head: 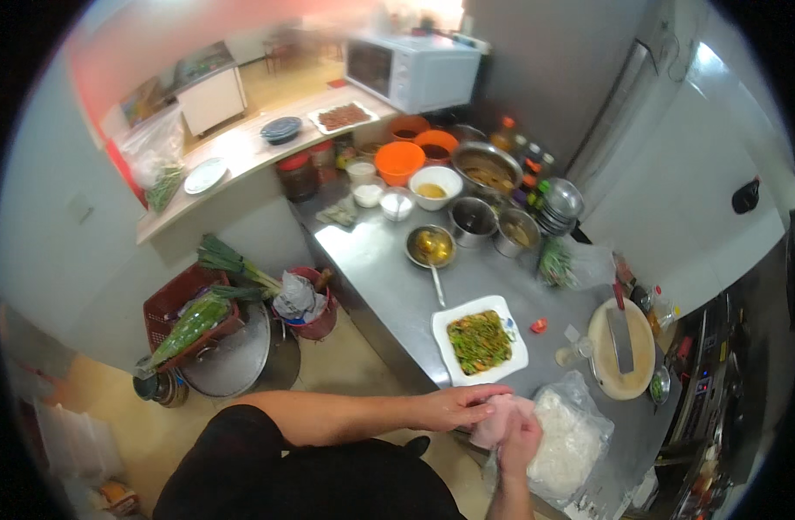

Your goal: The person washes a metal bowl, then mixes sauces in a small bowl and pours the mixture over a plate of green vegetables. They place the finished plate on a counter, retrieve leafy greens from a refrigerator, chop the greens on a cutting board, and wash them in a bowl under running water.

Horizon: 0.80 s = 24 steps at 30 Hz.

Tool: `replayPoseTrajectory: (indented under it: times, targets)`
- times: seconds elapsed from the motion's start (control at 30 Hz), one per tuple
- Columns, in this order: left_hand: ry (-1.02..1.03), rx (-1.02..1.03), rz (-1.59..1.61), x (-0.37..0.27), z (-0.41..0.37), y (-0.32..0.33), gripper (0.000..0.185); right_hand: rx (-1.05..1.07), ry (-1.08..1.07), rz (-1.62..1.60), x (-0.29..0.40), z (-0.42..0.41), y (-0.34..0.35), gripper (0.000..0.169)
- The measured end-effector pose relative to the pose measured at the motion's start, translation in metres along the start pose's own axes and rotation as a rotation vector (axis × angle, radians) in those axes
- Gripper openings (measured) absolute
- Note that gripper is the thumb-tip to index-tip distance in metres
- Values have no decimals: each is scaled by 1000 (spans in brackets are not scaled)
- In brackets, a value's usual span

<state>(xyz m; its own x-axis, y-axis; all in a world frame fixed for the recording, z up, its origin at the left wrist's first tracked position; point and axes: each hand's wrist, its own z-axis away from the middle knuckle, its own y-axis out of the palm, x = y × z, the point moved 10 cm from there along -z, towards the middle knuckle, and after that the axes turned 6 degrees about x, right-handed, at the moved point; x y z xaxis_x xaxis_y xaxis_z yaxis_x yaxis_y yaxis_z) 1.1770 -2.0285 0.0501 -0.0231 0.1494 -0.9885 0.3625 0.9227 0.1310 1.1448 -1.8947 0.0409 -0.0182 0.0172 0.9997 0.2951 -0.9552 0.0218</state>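
Both my hands are on a pink cloth [494, 424] at the near edge of the steel worktop. My left hand [455, 408] grips its left side, and my right hand [522, 442] has hold of its right side. Just beyond them is a white square dish [444, 338] of chopped green food [479, 341]. A clear plastic bag of white contents [563, 448] lies right beside my right hand. Farther right, a cleaver [620, 341] rests on a round cutting board [641, 325], with a glass jar [574, 351] to its left and a red tomato piece [538, 325] farther left.
A ladle [438, 286] leans in a small metal bowl of yellow liquid [430, 246]. Orange bowls [399, 162], metal pots [472, 221] and bottles [534, 169] crowd the worktop's back. A microwave [430, 71] stands on the shelf. Left on the floor are a vegetable crate [157, 312] and a large pot [284, 364].
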Motion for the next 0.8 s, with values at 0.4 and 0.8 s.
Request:
replayPoseTrajectory:
  times: [0.4,0.8]
  targets:
    - [-223,-574,118,58,200,-223,26,276,145,548,-159,0,251,27]
    - [-340,-736,829,188,220,-292,36,534,410,311,-233,-39,339,8]
